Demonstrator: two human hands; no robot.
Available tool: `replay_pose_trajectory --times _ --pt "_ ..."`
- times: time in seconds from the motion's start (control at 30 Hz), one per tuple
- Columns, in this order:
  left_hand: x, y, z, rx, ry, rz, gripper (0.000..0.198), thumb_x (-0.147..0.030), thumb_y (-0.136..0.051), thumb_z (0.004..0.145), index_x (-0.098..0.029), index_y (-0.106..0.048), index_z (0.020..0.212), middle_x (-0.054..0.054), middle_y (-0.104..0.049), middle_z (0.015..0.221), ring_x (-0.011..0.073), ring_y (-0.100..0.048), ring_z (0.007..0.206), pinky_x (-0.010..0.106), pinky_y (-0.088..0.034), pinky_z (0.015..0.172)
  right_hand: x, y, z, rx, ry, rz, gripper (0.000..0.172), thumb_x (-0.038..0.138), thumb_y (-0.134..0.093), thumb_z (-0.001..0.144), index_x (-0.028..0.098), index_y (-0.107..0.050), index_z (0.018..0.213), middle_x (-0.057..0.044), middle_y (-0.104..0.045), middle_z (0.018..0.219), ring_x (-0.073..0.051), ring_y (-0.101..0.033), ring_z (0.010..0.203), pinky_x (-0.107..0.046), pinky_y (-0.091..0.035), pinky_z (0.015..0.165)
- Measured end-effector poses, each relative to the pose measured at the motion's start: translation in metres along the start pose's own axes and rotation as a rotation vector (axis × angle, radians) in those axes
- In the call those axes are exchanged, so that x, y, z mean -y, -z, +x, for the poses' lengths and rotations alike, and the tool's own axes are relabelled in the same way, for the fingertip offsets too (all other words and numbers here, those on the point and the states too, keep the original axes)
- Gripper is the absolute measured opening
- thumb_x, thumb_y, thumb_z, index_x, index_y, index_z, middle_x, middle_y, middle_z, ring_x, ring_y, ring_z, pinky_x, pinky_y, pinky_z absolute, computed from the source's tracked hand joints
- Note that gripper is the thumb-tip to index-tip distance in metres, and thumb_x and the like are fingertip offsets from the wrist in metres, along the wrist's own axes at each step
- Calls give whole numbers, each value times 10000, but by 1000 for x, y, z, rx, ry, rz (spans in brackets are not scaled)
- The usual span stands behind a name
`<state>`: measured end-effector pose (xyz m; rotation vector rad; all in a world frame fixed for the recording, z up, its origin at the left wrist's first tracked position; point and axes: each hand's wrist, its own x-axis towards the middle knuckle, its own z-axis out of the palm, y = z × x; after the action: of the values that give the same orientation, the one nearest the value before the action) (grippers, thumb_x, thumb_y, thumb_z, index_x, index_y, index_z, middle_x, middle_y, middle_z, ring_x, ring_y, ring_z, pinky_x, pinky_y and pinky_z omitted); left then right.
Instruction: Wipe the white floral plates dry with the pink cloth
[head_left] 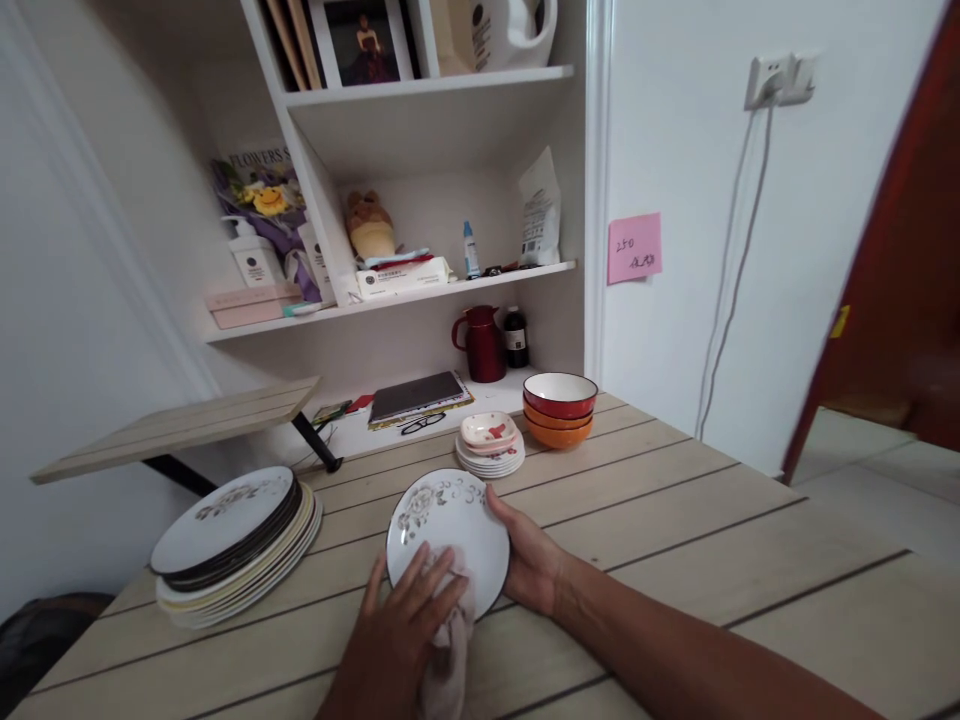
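A white plate with a flower pattern (pixel 450 520) is held tilted above the wooden table (pixel 675 520). My right hand (pixel 529 560) grips its right rim, fingers curled round the edge. My left hand (pixel 405 620) presses a pale cloth (pixel 450 650) against the lower part of the plate's face, fingers spread over the cloth.
A stack of large plates (pixel 232 545) lies at the left. Small dishes (pixel 491 445) and stacked red and orange bowls (pixel 560 408) stand behind the plate. Shelves (pixel 420 290) hold a red jug (pixel 482 345), bottles and boxes. A raised wooden board (pixel 180 425) juts out at the left.
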<state>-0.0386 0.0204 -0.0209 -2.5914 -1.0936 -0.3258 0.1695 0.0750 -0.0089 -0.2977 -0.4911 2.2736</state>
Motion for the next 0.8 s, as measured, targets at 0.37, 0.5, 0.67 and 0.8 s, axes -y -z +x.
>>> replay_pose_trajectory --times 0.37,0.5,0.67,0.8 --pt "10 -13 23 -229 301 262 502 -128 -396 883 -132 -428 1384 129 -460 1438 249 -385 1353 495 -272 1119 -10 -13 0 -47 -12 -72 570 534 -430 909 95 -552 1251 -135 -718 1070 -228 -662 1005 -386 -409 1001" --pt "-3 -28 53 -273 430 177 558 -160 -447 862 -66 -365 1407 183 -409 1462 286 -336 1376 469 -352 1079 -9 -15 1 -68 12 -105 577 551 -432 902 104 -560 1244 -129 -717 1066 -221 -661 986 -369 -428 973" --pt "-21 -26 70 -256 374 -1 662 -240 -456 884 -80 -208 1477 172 -294 1526 289 -235 1417 472 -307 1114 -4 -6 3 20 4 -115 620 583 -368 912 100 -551 1256 -133 -700 1103 -217 -652 1014 -354 -414 982" --pt "-33 -20 70 -212 208 -109 718 -334 -437 923 -140 -71 1509 147 -235 1553 275 -199 1430 486 -276 1126 -1 2 4 -27 -104 -127 713 679 -385 855 83 -589 1190 -145 -716 1028 -235 -666 970 -362 -439 944"
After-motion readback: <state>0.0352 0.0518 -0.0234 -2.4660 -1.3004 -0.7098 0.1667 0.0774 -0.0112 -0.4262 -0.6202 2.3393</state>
